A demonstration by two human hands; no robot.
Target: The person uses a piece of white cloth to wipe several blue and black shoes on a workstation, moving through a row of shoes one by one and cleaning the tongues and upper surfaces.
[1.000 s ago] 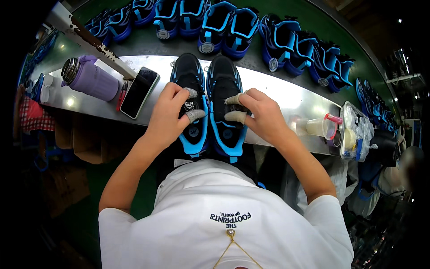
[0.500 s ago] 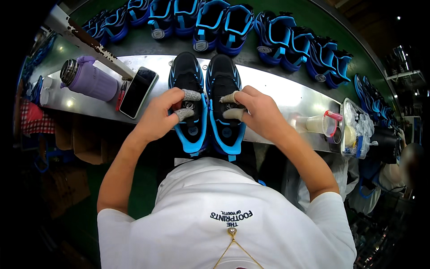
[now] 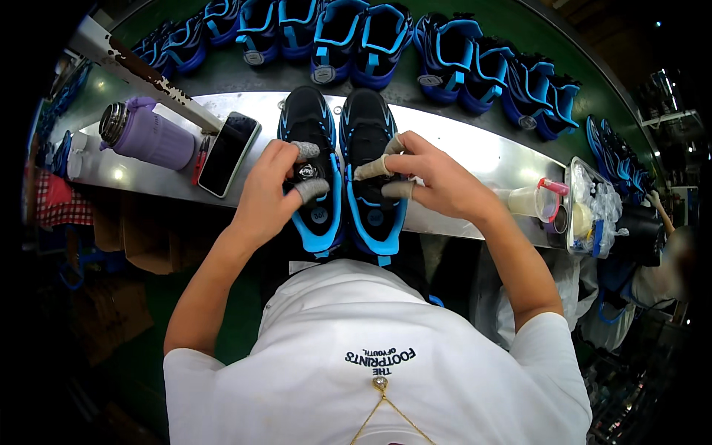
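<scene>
Two black sneakers with bright blue trim stand side by side on the metal bench edge, toes pointing away from me: a left sneaker [image 3: 302,119] and a right sneaker [image 3: 366,122]. My left hand [image 3: 268,189] is at the left one's tongue, its grey-wrapped thumb and forefinger spread on either side of a round dial [image 3: 307,172]. Over the right sneaker's tongue reaches my right hand [image 3: 437,178], with beige coverings on its fingers and thumb. Those fingers are apart, one lying across the tongue, and they hide that area.
Behind, a row of similar sneakers [image 3: 374,48] lines a green surface. A purple bottle [image 3: 157,133], red-handled tool [image 3: 200,159] and phone [image 3: 228,154] lie left, beside a chipped white post [image 3: 152,70]. At right are a clear cup [image 3: 525,200] and a tray of plastic bags [image 3: 593,211].
Both hands have opened their fingers from a closer hold near the tongues, baring the left dial. My right hand has shifted slightly right. The back row of sneakers has slid a little left.
</scene>
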